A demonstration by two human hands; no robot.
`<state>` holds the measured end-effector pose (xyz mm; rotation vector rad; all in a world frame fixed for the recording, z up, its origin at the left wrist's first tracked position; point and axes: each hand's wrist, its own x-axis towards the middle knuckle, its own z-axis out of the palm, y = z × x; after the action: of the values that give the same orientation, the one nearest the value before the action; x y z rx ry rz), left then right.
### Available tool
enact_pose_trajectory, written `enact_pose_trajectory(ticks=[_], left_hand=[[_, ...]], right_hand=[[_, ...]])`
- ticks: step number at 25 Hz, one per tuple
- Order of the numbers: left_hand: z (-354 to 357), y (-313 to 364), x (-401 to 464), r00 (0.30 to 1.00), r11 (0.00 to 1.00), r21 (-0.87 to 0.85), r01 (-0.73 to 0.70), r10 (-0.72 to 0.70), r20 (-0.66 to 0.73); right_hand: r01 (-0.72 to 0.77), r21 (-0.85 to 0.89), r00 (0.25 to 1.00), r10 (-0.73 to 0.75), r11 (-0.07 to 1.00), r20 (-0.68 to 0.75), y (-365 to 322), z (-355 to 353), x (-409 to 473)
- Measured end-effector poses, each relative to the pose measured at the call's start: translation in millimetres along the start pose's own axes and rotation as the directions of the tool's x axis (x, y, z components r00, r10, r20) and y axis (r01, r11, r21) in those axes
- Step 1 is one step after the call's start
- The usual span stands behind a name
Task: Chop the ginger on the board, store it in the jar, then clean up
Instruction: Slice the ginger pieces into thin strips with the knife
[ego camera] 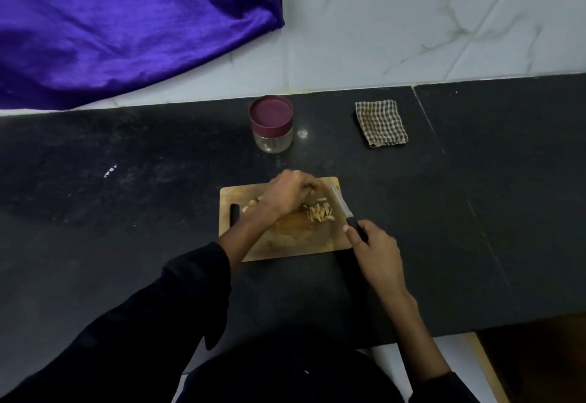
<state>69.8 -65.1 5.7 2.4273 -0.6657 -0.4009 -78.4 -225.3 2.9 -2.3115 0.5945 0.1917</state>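
Note:
A small wooden chopping board lies on the black counter. Pale cut ginger strips sit in a heap near its far right part, with a few more pieces to the left. My left hand is over the board with curled fingers on the ginger; what it holds under the fingers is hidden. My right hand grips the black handle of a knife, whose blade points away along the board's right edge. A glass jar with a maroon lid on stands behind the board.
A checked cloth lies folded at the back right of the black counter. A purple fabric hangs over the white tiled wall at the back left. The counter's front edge runs close to my body.

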Motion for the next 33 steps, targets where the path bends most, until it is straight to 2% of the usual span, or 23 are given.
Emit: enact_pose_trajectory(ticks=[4, 8, 11, 15, 22, 25, 33], left_hand=[[-6.5, -16.6, -32.7, 0.972, 0.980, -0.183, 0.084, -0.121, -0.199], [-4.1, -47.3, -81.3, 0.874, 0.921, -0.344, 0.183, -0.313, -0.373], [-3.8, -63.5, -107.2, 0.803, 0.900, -0.379, 0.214, -0.383, -0.456], [2.7, -63.2, -117.6, 0.772, 0.880, -0.399, 0.257, -0.435, -0.464], [6.6, -71.2, -109.5, 0.826, 0.894, -0.279, 0.351, -0.436, -0.358], [5.6, -69.6, -107.9, 0.817, 0.887, -0.236, 0.397, -0.459, -0.349], [5.4, -73.6, -107.7, 0.804, 0.882, -0.273, 0.384, -0.465, -0.371]], right_hand=[[0.038, 0.050, 0.998, -0.041, 0.998, 0.055, -6.4, 7.9, -8.5], [0.040, 0.143, 0.986, -0.062, 0.989, 0.157, -19.0, 25.8, -13.5], [0.039, 0.169, 0.973, -0.075, 0.985, 0.217, -26.4, 41.1, -7.2], [0.040, 0.155, 0.970, -0.075, 0.987, 0.230, -28.6, 52.6, 3.2], [0.026, 0.131, 0.969, -0.057, 0.991, 0.239, -28.0, 57.3, 8.1], [0.036, 0.155, 0.972, -0.071, 0.987, 0.222, -29.5, 58.4, 7.0], [0.032, 0.154, 0.972, -0.067, 0.988, 0.227, -31.0, 56.9, 4.8]])
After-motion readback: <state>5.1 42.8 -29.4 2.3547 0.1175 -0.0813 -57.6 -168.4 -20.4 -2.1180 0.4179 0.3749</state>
